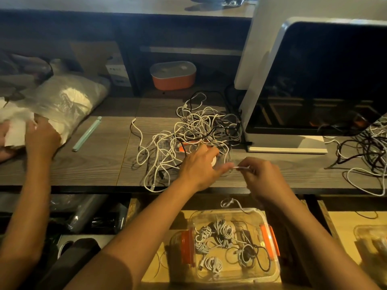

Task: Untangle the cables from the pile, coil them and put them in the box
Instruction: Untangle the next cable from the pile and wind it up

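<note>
Progress: several cables already lie coiled in the clear plastic box with orange clips [270, 266], which sits on a low wooden surface below the desk; judging by the pile, much remains.
Pile: a loose tangle of thin white, grey and black cables [201, 130] spreads over the dark wood-grain desk [94, 164], touching the base of a white-framed dark screen [326, 80].
Left hand [201, 168]: rests at the pile's near edge, fingers curled over strands and a small white round piece; how firm the hold is, I cannot tell.
Right hand [261, 176]: thumb and forefinger pinched shut on a short white cable end [241, 168], stretched towards the left hand.
Coils [213, 237]: small, rounded bundles, mostly pale, one dark.
Elsewhere: another person's hand [41, 137] handles a crinkled clear plastic bag [69, 101] at far left.
</note>
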### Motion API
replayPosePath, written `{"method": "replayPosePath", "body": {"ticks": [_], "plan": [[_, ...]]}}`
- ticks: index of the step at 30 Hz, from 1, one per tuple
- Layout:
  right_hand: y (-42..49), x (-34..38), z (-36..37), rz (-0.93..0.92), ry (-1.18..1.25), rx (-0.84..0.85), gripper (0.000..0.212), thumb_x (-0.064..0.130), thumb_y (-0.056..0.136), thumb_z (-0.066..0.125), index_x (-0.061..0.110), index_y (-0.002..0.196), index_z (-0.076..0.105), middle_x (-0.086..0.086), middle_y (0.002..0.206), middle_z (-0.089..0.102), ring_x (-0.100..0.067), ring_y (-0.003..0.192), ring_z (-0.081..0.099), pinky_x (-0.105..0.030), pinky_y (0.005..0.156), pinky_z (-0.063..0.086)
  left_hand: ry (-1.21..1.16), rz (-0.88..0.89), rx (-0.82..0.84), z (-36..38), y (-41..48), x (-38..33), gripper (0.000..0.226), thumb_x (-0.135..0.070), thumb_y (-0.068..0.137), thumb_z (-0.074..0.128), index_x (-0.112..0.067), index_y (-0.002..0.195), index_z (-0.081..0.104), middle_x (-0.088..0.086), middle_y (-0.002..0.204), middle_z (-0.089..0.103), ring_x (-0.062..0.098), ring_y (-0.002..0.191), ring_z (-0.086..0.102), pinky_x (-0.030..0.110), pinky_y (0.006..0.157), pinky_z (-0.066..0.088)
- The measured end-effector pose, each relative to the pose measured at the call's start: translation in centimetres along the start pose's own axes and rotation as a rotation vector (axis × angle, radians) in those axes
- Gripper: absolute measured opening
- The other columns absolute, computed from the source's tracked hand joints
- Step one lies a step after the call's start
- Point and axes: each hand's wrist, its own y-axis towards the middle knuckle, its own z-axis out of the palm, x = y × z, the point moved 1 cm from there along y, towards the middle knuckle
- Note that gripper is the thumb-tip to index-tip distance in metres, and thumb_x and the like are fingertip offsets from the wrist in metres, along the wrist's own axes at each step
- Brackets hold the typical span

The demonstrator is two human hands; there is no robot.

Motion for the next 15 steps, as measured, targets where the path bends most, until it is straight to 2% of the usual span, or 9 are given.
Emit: {"method": "replayPosePath", "body": {"ticks": [2, 4, 6, 8, 10, 11, 13, 15], "plan": [[0.2, 0.0, -0.6, -0.007, 0.014, -0.045, 0.019, 0.010, 0.095, 0.051, 0.023, 0.101, 0.064, 0.007, 0.090, 0.057, -0.001, 0.078, 0.051, -0.014, 0.062, 0.038, 0.048, 0.036, 0.066, -0.2, -0.4, -0.4, 0.054, -0.068, 0.083, 0.044, -0.024, 0.114, 0.049, 0.000, 0.109, 0.048, 0.018, 0.097, 0.049, 0.032, 0.076, 0.038], [0.4, 0.0, -1.1, -0.013, 0.013, -0.054, 0.018, 0.012, 0.094, 0.052, 0.023, 0.102, 0.065, 0.007, 0.093, 0.057, -0.001, 0.078, 0.048, -0.017, 0.065, 0.039, 0.151, 0.061, 0.091, -0.2, -0.7, -0.5, 0.050, -0.062, 0.085, 0.049, -0.023, 0.117, 0.048, 0.001, 0.117, 0.053, 0.022, 0.105, 0.052, 0.034, 0.083, 0.038], [0.5, 0.0, -1.5, -0.010, -0.001, -0.041, 0.017, 0.014, 0.095, 0.053, 0.022, 0.102, 0.066, 0.006, 0.096, 0.057, -0.005, 0.084, 0.049, -0.023, 0.073, 0.043, 0.255, 0.089, 0.109, -0.1, -0.9, -0.6, 0.036, -0.044, 0.090, 0.054, -0.021, 0.117, 0.051, 0.003, 0.119, 0.057, 0.026, 0.108, 0.054, 0.035, 0.083, 0.039], [0.5, 0.0, -1.6, -0.002, -0.004, -0.059, 0.016, 0.014, 0.095, 0.053, 0.020, 0.103, 0.066, 0.005, 0.096, 0.057, -0.008, 0.086, 0.050, -0.025, 0.074, 0.043, 0.241, 0.089, 0.191, -0.2, -1.0, -0.8, 0.027, -0.022, 0.090, 0.051, -0.021, 0.117, 0.057, 0.006, 0.112, 0.062, 0.028, 0.100, 0.057, 0.033, 0.075, 0.041], [0.6, -0.2, -1.7, 0.015, 0.019, -0.083, 0.015, 0.014, 0.095, 0.052, 0.019, 0.103, 0.065, 0.005, 0.094, 0.057, -0.010, 0.085, 0.051, -0.026, 0.072, 0.043, -0.009, 0.027, 0.286, -0.3, -0.8, -0.9, 0.036, -0.010, 0.092, 0.046, -0.026, 0.120, 0.060, 0.002, 0.096, 0.062, 0.021, 0.082, 0.057, 0.029, 0.063, 0.043], [0.6, -0.4, -1.7, 0.031, 0.045, -0.080, 0.015, 0.014, 0.096, 0.050, 0.018, 0.102, 0.064, 0.005, 0.091, 0.058, -0.012, 0.081, 0.053, -0.029, 0.069, 0.045, -0.249, -0.026, 0.328, -0.4, -0.7, -1.1, 0.038, -0.007, 0.094, 0.044, -0.026, 0.124, 0.058, -0.002, 0.092, 0.061, 0.016, 0.076, 0.055, 0.026, 0.060, 0.044], [0.8, -1.0, -1.6, 0.085, 0.111, -0.039, 0.016, 0.014, 0.098, 0.046, 0.018, 0.099, 0.062, 0.002, 0.082, 0.056, -0.015, 0.073, 0.054, -0.036, 0.066, 0.051, -0.806, -0.099, 0.396, -0.8, -0.9, -1.8, 0.042, -0.002, 0.097, 0.041, -0.017, 0.136, 0.049, -0.001, 0.102, 0.061, 0.011, 0.088, 0.058, 0.018, 0.074, 0.049], [1.0, -1.5, -1.2, 0.146, 0.155, 0.015, 0.018, 0.014, 0.099, 0.041, 0.017, 0.097, 0.059, -0.004, 0.080, 0.057, -0.017, 0.069, 0.054, -0.036, 0.063, 0.050, -1.123, -0.111, 0.433, -1.3, -1.4, -2.6, 0.041, -0.001, 0.098, 0.037, -0.010, 0.137, 0.044, 0.004, 0.119, 0.057, 0.013, 0.110, 0.056, 0.022, 0.093, 0.047]]}}
